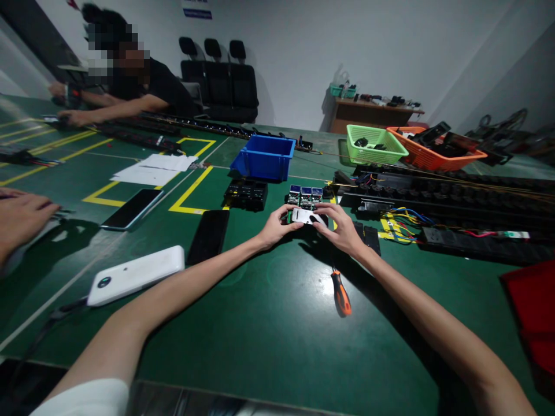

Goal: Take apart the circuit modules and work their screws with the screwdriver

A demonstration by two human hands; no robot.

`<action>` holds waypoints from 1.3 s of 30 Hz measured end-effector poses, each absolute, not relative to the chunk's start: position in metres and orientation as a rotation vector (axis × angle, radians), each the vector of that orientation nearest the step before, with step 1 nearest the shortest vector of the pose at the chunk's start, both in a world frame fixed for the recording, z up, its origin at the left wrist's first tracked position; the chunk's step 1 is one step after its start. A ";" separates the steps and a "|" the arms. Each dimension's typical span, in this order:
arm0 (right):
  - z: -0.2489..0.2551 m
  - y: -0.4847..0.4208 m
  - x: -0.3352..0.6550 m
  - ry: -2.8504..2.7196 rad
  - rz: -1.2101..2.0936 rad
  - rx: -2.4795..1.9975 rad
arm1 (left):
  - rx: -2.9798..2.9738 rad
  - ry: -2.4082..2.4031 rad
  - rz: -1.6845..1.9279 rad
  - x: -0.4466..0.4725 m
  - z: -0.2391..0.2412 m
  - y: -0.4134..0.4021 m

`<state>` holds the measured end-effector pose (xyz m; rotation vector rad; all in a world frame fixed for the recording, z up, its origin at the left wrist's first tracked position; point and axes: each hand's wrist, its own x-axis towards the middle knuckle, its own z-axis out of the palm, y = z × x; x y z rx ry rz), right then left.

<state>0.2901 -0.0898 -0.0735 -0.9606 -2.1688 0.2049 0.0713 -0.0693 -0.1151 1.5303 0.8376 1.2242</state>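
Note:
Between my two hands, above the green table, is a small module with a white face and a green edge (302, 216). My left hand (277, 226) closes on its left end, thumb below and fingers above. The right end is pinched by my right hand (338, 228). Just beyond it stand several small circuit-board modules with blue tops (306, 192). A screwdriver with an orange and black handle (340, 293) lies on the table below my right hand. To the left sits a black module block (246, 195).
A blue bin (265, 157) stands ahead, with green (376, 144) and orange (433, 149) baskets at back right. Black rails with wires (455, 196) stretch along the right. Phones (208, 236) and a white device (136, 275) lie left. Another person (143, 86) works at far left; another hand (26, 222) shows nearer.

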 end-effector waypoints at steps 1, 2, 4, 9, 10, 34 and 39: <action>-0.073 -0.093 0.298 -2.154 0.170 -1.046 | 1.527 0.844 1.226 0.071 -0.115 -0.069; -0.073 -0.097 0.308 -2.138 0.119 -1.158 | 1.527 0.850 1.230 0.071 -0.115 -0.069; -0.076 -0.106 0.329 -2.124 -0.002 -1.447 | 1.531 0.861 1.250 0.070 -0.115 -0.069; -0.092 -0.127 0.365 -2.133 -0.144 -1.942 | 1.524 0.887 1.296 0.069 -0.117 -0.067; -0.094 -0.129 0.366 -2.170 -0.138 -1.960 | 1.526 0.891 1.300 0.069 -0.117 -0.067; -0.103 -0.108 0.320 -2.314 -0.098 -1.821 | 1.502 0.844 1.267 0.068 -0.114 -0.073; -0.102 -0.105 0.311 -2.391 -0.052 -1.867 | 1.482 0.823 1.302 0.067 -0.115 -0.072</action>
